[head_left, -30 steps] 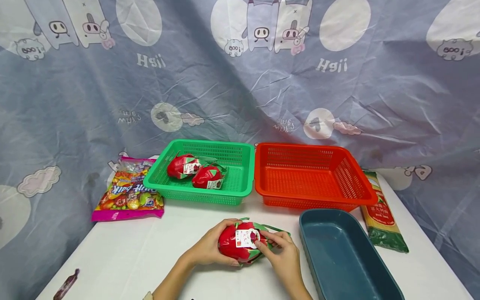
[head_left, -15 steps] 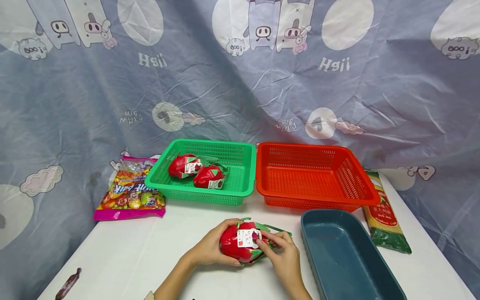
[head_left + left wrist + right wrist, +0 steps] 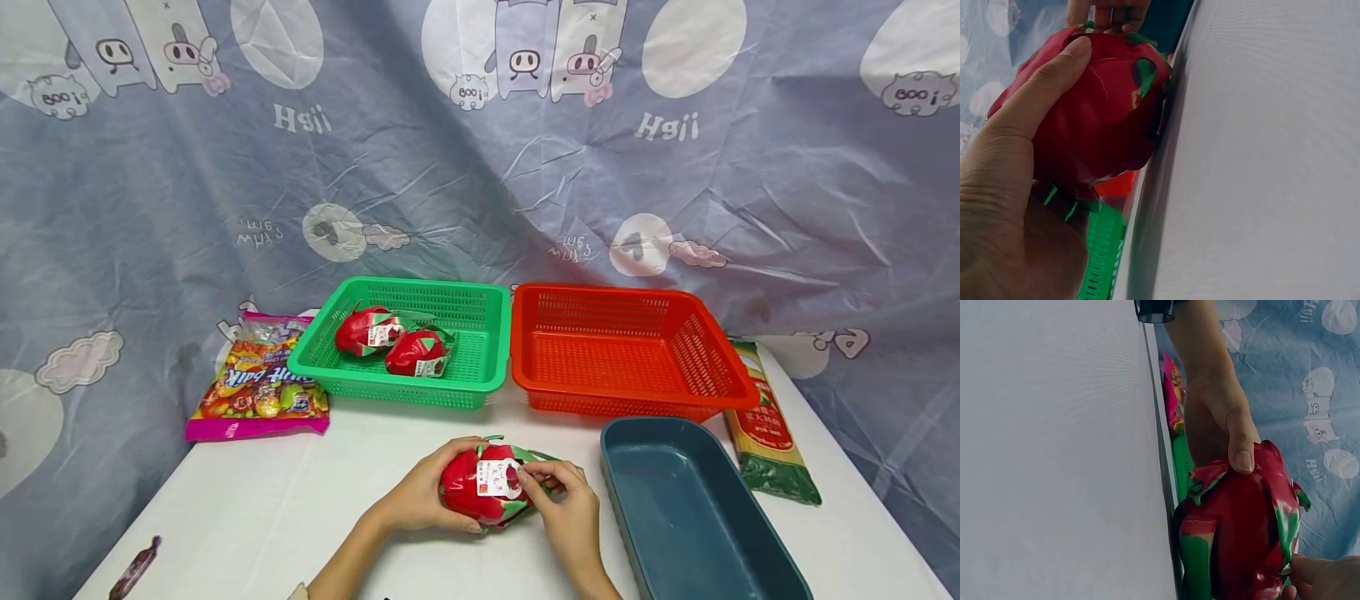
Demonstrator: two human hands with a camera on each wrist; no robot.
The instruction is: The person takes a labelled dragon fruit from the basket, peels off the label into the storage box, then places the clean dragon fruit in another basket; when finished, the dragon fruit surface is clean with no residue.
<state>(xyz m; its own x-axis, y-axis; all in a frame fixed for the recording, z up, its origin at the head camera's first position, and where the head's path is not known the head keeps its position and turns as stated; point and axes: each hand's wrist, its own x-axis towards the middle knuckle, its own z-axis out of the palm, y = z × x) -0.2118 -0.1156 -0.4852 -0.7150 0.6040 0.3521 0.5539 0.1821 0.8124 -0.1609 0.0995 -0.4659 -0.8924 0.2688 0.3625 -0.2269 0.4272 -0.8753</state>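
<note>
A red and green dragon fruit [image 3: 459, 487], apparently an artificial one, lies on its side on the white table. A white label [image 3: 491, 477] with a round dark-red picture faces up on it. My left hand [image 3: 414, 498] grips the blunt left end, its thumb along the near side; the left wrist view shows the thumb pressed on the glossy skin of the dragon fruit [image 3: 1100, 115]. At the label's right edge, thumb and forefinger of my right hand [image 3: 572, 510] pinch the label. In the right wrist view a whitish edge shows beside the fingertips of the right hand [image 3: 1329, 578].
Behind stand a green basket [image 3: 397, 387] with two labelled dragon fruits [image 3: 411, 357] and a red basket [image 3: 600, 354]. A blue-green tray [image 3: 678, 500] is right of my hands. A candy bag [image 3: 262, 379], a pasta packet [image 3: 768, 425] and a wrapped candy [image 3: 135, 571] lie around.
My right thumb and forefinger have shifted slightly right, from over the label's round picture to its edge, uncovering more of the picture. The left hand and dragon fruit have stayed in place.
</note>
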